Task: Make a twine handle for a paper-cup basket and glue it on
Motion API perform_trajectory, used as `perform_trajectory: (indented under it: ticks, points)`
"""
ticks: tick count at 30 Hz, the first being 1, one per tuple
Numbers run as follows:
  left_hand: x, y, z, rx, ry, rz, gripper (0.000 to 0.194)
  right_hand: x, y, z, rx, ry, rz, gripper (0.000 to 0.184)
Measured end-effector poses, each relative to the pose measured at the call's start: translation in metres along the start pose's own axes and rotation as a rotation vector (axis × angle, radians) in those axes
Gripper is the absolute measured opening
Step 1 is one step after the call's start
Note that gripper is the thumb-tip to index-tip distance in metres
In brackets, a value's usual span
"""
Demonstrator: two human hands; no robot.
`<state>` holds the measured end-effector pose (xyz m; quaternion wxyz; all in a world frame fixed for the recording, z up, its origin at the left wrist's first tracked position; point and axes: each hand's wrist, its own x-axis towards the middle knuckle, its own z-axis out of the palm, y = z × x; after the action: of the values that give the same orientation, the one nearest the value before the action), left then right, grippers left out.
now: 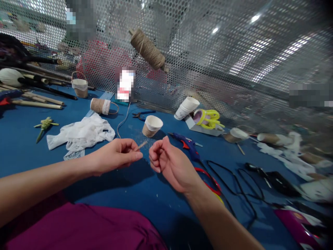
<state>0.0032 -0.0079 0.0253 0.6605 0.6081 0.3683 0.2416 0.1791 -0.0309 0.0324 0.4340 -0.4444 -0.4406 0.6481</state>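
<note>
My left hand point(121, 155) pinches a short, thin tan piece point(142, 145), perhaps twine or a thin stick, whose end points up and right. Close by on the right, my right hand point(169, 158) has its fingers curled in and the thumb up; whether anything lies inside them is hidden. Just beyond both hands stands an upright paper cup point(152, 126) wrapped below in brown twine with a white lace band. A blue hot glue gun point(188, 146) lies right of the cup. White lace fabric point(85, 133) is heaped beyond my left forearm.
Two twine-wrapped baskets point(97, 106) point(80, 88) sit at the back left. Pliers point(143, 114), stacked paper cups point(186, 108) and yellow-handled scissors point(212, 118) lie toward the mesh panel point(208, 69). A twine spool point(147, 48) hangs on it. Black cable point(231, 173) loops at right.
</note>
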Motion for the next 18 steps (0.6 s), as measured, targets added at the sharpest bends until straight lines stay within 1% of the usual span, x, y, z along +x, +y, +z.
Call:
perform_trajectory:
  ticks: [2,4,7,10,14,18]
  points:
    - [0.001,0.000,-0.001,-0.017,0.093,0.040,0.028,0.001,0.000,0.001,0.113,-0.062,0.048,0.038]
    - [0.002,0.000,-0.002,-0.026,0.130,0.051,0.028,0.002,0.000,0.002,0.184,-0.111,0.092,0.036]
    - [0.002,0.000,-0.002,-0.023,0.129,0.049,0.027,0.001,0.002,0.002,0.263,-0.162,0.141,0.036]
    - [0.003,-0.001,-0.003,-0.011,0.118,0.049,0.026,0.000,0.006,0.003,0.293,-0.182,0.126,0.031]
    - [0.004,-0.002,-0.003,0.018,0.113,0.061,0.025,-0.002,0.011,0.003,0.260,-0.203,0.085,0.023]
    - [0.003,-0.003,-0.003,0.028,0.081,0.071,0.025,0.000,0.012,0.001,0.204,-0.203,0.063,0.017]
